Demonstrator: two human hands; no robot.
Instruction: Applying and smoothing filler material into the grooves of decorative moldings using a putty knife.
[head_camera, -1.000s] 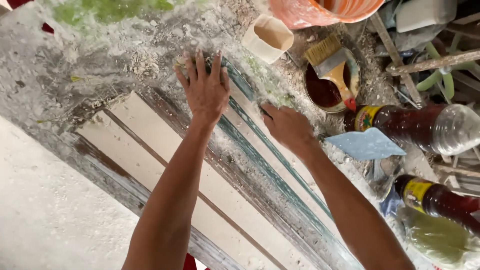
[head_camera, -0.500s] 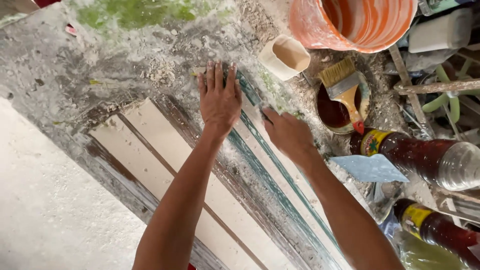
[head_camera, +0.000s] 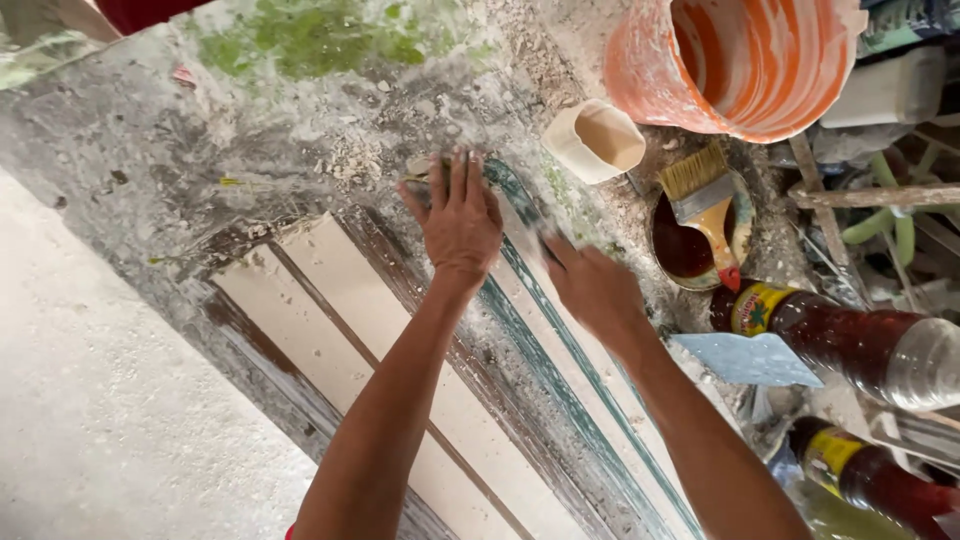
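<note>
A long wooden panel (head_camera: 330, 330) with cream strips, dark brown trim and a worn teal line (head_camera: 540, 370) lies slantwise on a rough, dusty surface. My left hand (head_camera: 460, 215) presses flat on the panel's upper end, fingers straight and close together, holding nothing that I can see. My right hand (head_camera: 590, 285) is just to its right on the teal-edged strip. It is blurred, with curled fingers. Whether it grips something small is unclear.
An orange bucket (head_camera: 740, 70) and a cream cup (head_camera: 595, 140) stand beyond the hands. A paintbrush (head_camera: 705, 200) rests on a can of dark liquid (head_camera: 680, 250). Two bottles of dark red liquid (head_camera: 860, 340) and a pale blue flat scrap (head_camera: 750, 358) lie at right. Bare concrete (head_camera: 90, 400) is at left.
My right hand has slid along the teal-edged strip and is now blurred. My left hand stays pressed on the panel, its fingers drawn closer together. The view has shifted a little.
</note>
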